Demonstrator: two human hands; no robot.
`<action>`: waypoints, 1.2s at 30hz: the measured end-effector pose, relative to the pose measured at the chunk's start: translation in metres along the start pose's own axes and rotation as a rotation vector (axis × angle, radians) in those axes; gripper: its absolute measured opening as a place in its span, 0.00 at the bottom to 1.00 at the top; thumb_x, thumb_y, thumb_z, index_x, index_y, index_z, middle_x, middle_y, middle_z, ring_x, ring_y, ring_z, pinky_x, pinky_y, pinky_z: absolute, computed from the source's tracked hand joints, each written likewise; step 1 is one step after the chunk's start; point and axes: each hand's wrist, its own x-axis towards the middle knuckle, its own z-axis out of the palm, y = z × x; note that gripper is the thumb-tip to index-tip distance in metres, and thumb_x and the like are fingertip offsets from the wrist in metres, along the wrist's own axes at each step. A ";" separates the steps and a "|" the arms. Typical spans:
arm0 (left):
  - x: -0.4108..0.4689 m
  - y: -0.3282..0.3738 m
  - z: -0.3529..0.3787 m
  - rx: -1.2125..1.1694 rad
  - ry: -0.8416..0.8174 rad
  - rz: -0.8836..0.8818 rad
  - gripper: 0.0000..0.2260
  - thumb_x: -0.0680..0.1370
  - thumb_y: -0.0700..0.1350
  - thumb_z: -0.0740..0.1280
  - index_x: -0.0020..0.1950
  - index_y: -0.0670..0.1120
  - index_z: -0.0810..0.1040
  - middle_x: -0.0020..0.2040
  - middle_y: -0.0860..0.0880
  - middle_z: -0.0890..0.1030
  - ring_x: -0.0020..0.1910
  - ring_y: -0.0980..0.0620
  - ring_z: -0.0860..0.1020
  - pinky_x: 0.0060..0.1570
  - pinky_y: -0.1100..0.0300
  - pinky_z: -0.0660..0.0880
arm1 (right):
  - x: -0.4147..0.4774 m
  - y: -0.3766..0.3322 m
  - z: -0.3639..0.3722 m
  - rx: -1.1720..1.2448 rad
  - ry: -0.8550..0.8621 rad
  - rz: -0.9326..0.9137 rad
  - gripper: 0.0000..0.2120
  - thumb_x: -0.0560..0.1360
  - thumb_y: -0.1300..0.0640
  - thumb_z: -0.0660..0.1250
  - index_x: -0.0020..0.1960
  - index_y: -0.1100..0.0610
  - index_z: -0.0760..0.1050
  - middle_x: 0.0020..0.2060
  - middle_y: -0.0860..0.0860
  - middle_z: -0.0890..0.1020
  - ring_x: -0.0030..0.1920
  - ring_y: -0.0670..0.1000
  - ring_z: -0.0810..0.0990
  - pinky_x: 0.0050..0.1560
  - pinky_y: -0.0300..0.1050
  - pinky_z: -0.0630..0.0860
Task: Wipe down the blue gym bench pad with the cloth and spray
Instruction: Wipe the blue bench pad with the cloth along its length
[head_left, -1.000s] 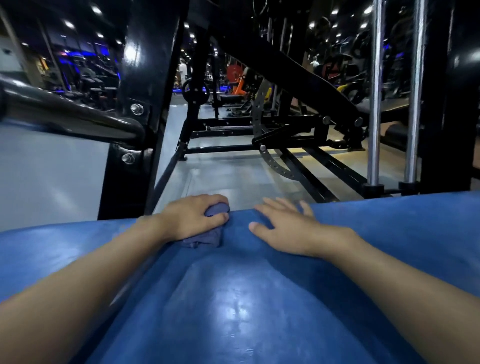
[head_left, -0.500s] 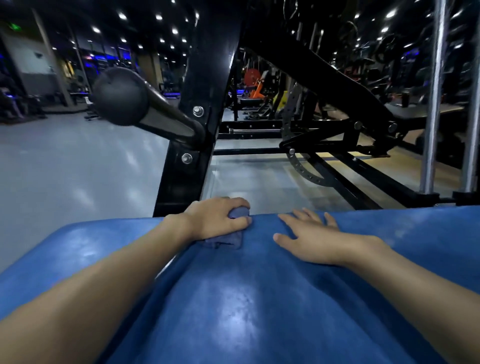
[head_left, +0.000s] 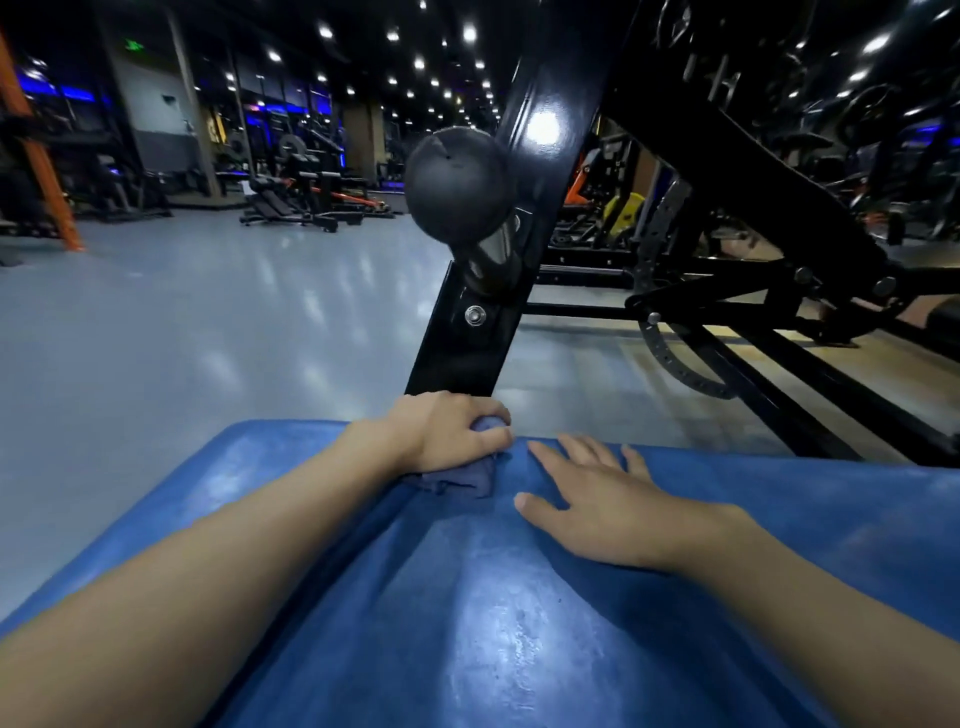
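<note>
The blue bench pad (head_left: 519, 623) fills the lower half of the view, glossy with a light patch in its middle. My left hand (head_left: 447, 431) is closed on a bunched blue-grey cloth (head_left: 462, 475) and presses it onto the pad at its far edge. My right hand (head_left: 608, 504) lies flat on the pad just right of the cloth, fingers spread, holding nothing. No spray bottle is in view.
A black steel upright (head_left: 498, 270) rises right behind the pad's far edge, with a black round-ended handle (head_left: 457, 187) pointing toward me. More black machine frame (head_left: 753, 322) stands to the right. Grey gym floor (head_left: 182, 338) stretches left, with other machines far back.
The view has swung left, so the upright and handle now sit centre. Both hands stay at the pad's far edge; the left one with the cloth has moved slightly toward the right hand.
</note>
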 end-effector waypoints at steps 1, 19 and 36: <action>-0.003 -0.006 -0.002 -0.020 -0.006 -0.004 0.20 0.71 0.67 0.53 0.58 0.65 0.73 0.55 0.57 0.80 0.55 0.50 0.77 0.57 0.51 0.73 | 0.002 -0.002 -0.001 -0.002 -0.004 0.002 0.33 0.78 0.35 0.47 0.78 0.47 0.44 0.78 0.52 0.48 0.77 0.51 0.41 0.74 0.61 0.37; -0.087 -0.163 -0.042 -0.278 0.105 -0.353 0.17 0.79 0.58 0.61 0.66 0.55 0.75 0.56 0.52 0.80 0.56 0.52 0.76 0.52 0.64 0.65 | 0.035 -0.129 0.008 -0.034 -0.036 -0.259 0.32 0.76 0.32 0.48 0.75 0.46 0.51 0.77 0.59 0.48 0.77 0.58 0.41 0.73 0.64 0.39; -0.176 -0.157 -0.035 -0.403 0.204 -0.509 0.29 0.72 0.63 0.65 0.70 0.52 0.68 0.59 0.51 0.78 0.55 0.53 0.76 0.54 0.61 0.69 | 0.028 -0.185 0.017 -0.117 -0.056 -0.359 0.39 0.73 0.27 0.46 0.77 0.47 0.46 0.78 0.57 0.42 0.77 0.60 0.38 0.74 0.62 0.38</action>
